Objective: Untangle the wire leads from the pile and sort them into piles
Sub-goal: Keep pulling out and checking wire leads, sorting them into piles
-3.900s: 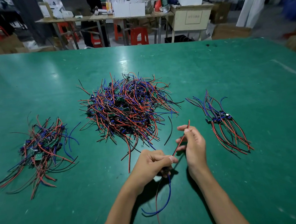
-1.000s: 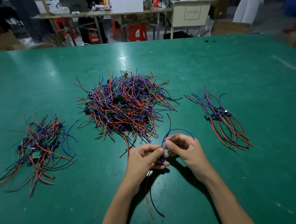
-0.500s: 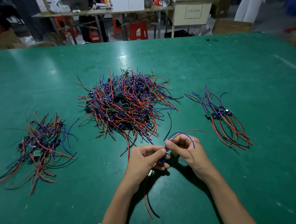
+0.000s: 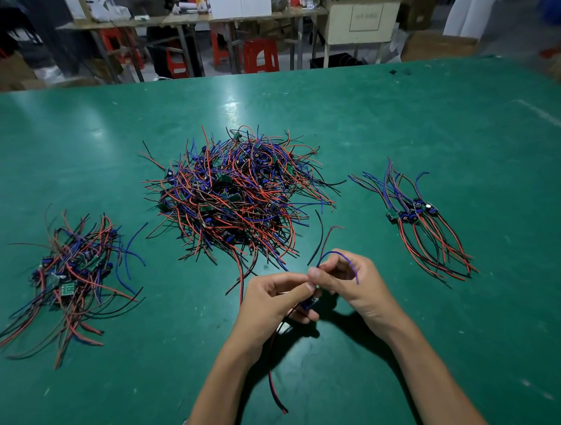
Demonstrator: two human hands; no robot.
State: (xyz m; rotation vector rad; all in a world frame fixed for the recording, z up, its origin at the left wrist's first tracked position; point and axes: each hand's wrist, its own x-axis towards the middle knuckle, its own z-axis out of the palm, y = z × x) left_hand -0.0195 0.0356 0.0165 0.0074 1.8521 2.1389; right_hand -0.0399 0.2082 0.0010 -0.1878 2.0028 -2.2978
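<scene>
Both hands meet low over the green worktop (image 4: pixel 432 128), near its front centre. Left hand (image 4: pixel 272 302): grip narrow, thumb and fingers curled round a small blue module (image 4: pixel 309 304) of one wire lead; from under this grip a red wire (image 4: pixel 273 372) and a black one hang toward the person, ends lying on the worktop. Right hand (image 4: pixel 347 282): grip narrow too, thumb and forefinger pinching the same lead just right of the left grip, fingertips of the two hands nearly touching. A blue wire (image 4: pixel 341 256) arcs up from the pinch and drops over the back of the right fingers (a thin dark reddish strand rises beyond it; whether it belongs to the same lead, cannot tell). Just beyond the two grips: the big tangled pile (image 4: pixel 238 195), red, blue and black leads with small green boards mixed in, its nearest stray ends close to the left knuckles. Well to the left of the left grip: a looser sorted pile (image 4: pixel 74 276). To the right of the right grip, apart from it: a tidy pile (image 4: pixel 415 216), modules in a row, blue ends pointing away, red and black ends toward the person. Beyond the worktop: tables, red stools (image 4: pixel 261 59), boxes.
</scene>
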